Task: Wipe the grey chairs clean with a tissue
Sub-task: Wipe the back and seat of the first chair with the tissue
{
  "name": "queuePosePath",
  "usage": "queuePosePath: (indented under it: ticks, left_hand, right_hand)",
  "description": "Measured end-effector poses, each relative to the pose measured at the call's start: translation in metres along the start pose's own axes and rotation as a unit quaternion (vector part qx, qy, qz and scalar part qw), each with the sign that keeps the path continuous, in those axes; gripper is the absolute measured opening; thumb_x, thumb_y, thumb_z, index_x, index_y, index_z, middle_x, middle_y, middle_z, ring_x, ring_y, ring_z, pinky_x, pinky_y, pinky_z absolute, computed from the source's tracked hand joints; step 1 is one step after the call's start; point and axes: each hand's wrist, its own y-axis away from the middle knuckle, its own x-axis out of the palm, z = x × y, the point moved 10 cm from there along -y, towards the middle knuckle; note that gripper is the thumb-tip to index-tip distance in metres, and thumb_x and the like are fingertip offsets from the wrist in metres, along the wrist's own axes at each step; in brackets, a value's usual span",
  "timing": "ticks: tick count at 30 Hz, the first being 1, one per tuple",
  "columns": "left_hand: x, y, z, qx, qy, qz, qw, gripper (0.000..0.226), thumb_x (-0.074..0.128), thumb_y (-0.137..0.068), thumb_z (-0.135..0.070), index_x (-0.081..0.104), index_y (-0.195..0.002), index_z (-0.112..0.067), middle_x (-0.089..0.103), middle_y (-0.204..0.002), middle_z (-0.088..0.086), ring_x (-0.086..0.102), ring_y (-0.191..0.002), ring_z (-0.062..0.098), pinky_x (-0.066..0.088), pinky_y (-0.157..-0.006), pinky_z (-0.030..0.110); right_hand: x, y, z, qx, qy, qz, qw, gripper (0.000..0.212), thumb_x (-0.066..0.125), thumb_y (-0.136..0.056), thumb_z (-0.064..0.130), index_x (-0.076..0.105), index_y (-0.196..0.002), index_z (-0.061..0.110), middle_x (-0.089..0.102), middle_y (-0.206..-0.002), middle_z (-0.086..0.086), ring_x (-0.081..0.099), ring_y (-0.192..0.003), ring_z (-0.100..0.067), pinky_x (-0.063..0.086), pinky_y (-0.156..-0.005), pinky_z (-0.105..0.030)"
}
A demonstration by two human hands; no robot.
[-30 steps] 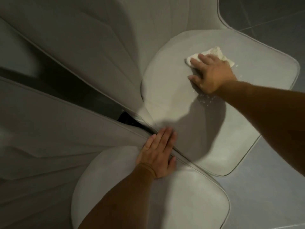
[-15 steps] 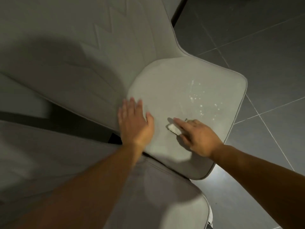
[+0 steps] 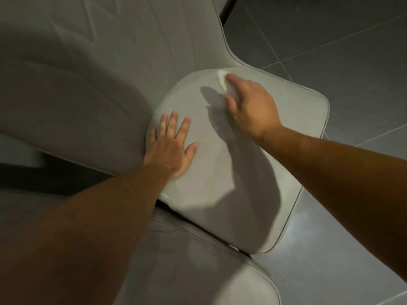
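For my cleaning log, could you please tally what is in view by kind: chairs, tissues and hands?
Grey chairs: 2, the far chair and the near chair.
Tissues: 1, the white tissue under the right hand.
Hands: 2, counting the left hand flat on the seat.
Total: 5.

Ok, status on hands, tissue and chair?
Left hand flat on seat. Right hand pressing tissue near seat's back edge. Nothing in the way.
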Motion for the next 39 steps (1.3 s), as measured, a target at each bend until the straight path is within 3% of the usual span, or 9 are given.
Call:
queuePosePath:
  ticks: [4, 7, 10, 13, 19, 23, 25, 31, 39]
  left_hand:
    - [0.005, -0.003, 0.003, -0.014, 0.027, 0.004, 1.000, 0.079, 0.015, -0.092, -0.071, 0.006, -0.161, -0.035, 0.001, -0.170, 0.007, -0.003, -0.156, 0.026, 0.003, -0.124, 0.048]
    - [0.005, -0.007, 0.008, -0.040, 0.050, 0.001, 0.998, 0.080, 0.013, -0.090, -0.072, 0.002, -0.161, -0.037, -0.003, -0.171, 0.005, -0.009, -0.156, 0.021, 0.000, -0.124, 0.045]
    - [0.003, -0.010, 0.010, -0.051, 0.050, -0.006, 0.997, 0.081, 0.014, -0.089, -0.073, 0.004, -0.161, -0.036, -0.004, -0.171, 0.004, -0.010, -0.156, 0.020, -0.001, -0.125, 0.046]
    - [0.004, -0.009, 0.008, -0.053, 0.054, 0.003, 0.997, 0.082, 0.014, -0.088, -0.074, 0.002, -0.161, -0.038, -0.007, -0.170, 0.003, -0.014, -0.155, 0.019, -0.002, -0.126, 0.045]
    - [0.004, -0.010, 0.007, -0.057, 0.049, 0.004, 0.997, 0.080, 0.013, -0.088, -0.074, -0.001, -0.160, -0.040, -0.011, -0.170, 0.000, -0.018, -0.154, 0.018, -0.001, -0.125, 0.046]
    - [0.005, -0.010, 0.007, -0.057, 0.043, 0.009, 0.997, 0.080, 0.013, -0.089, -0.073, -0.003, -0.160, -0.039, -0.011, -0.170, 0.000, -0.018, -0.154, 0.019, -0.004, -0.125, 0.046]
    - [0.005, -0.010, 0.008, -0.058, 0.041, 0.008, 0.997, 0.080, 0.015, -0.089, -0.073, -0.001, -0.160, -0.040, -0.010, -0.170, 0.001, -0.016, -0.154, 0.019, -0.003, -0.125, 0.046]
    - [0.003, -0.009, 0.011, -0.063, 0.044, 0.008, 0.997, 0.081, 0.018, -0.087, -0.072, 0.005, -0.160, -0.039, -0.003, -0.171, 0.002, -0.010, -0.156, 0.020, 0.000, -0.125, 0.045]
    - [-0.004, -0.006, 0.008, -0.057, 0.036, 0.001, 0.998, 0.084, 0.020, -0.086, -0.071, 0.015, -0.161, -0.034, 0.004, -0.170, 0.006, -0.003, -0.156, 0.023, 0.007, -0.125, 0.048]
  right_hand:
    - [0.075, 0.004, -0.016, -0.011, 0.176, 0.177, 0.968, 0.057, 0.025, -0.100, 0.054, 0.027, -0.149, 0.026, 0.025, -0.158, -0.003, 0.020, -0.145, -0.024, 0.016, -0.115, -0.053]
    - [0.098, 0.020, -0.027, 0.008, 0.174, 0.180, 0.968, 0.067, 0.014, -0.100, 0.056, 0.001, -0.156, 0.022, -0.004, -0.164, -0.001, -0.009, -0.150, -0.020, -0.005, -0.119, -0.053]
    - [0.091, 0.014, -0.021, -0.012, 0.199, 0.140, 0.970, 0.071, 0.008, -0.097, 0.061, 0.010, -0.156, 0.020, 0.001, -0.164, -0.003, -0.006, -0.151, -0.022, -0.010, -0.119, -0.053]
    - [0.083, -0.002, -0.011, -0.050, 0.198, 0.119, 0.972, 0.068, 0.015, -0.098, 0.058, 0.027, -0.151, 0.017, 0.014, -0.163, -0.007, 0.005, -0.151, -0.024, -0.001, -0.121, -0.049]
    - [0.105, -0.035, -0.012, -0.100, 0.189, 0.173, 0.961, 0.063, 0.021, -0.101, 0.050, 0.006, -0.156, 0.024, 0.009, -0.164, -0.001, 0.003, -0.151, -0.021, 0.002, -0.122, -0.042]
    - [0.114, -0.040, -0.005, -0.189, 0.188, 0.213, 0.940, 0.056, 0.026, -0.102, 0.037, 0.005, -0.153, 0.042, 0.000, -0.164, 0.001, -0.002, -0.151, -0.026, 0.000, -0.120, -0.046]
    - [0.114, -0.046, -0.010, -0.210, 0.211, 0.223, 0.928, 0.060, 0.032, -0.099, 0.032, 0.008, -0.153, 0.040, 0.003, -0.164, 0.002, 0.001, -0.151, -0.026, 0.004, -0.120, -0.046]
    - [0.067, -0.052, -0.072, -0.078, 0.198, 0.156, 0.964, 0.053, 0.032, -0.100, 0.027, 0.021, -0.152, 0.027, 0.021, -0.161, -0.003, 0.015, -0.149, -0.025, 0.014, -0.120, -0.043]
    - [-0.005, 0.091, -0.134, 0.162, 0.106, 0.060, 0.979, 0.048, 0.037, -0.101, 0.012, 0.032, -0.149, 0.007, 0.029, -0.156, -0.017, 0.021, -0.145, -0.037, 0.018, -0.121, -0.042]
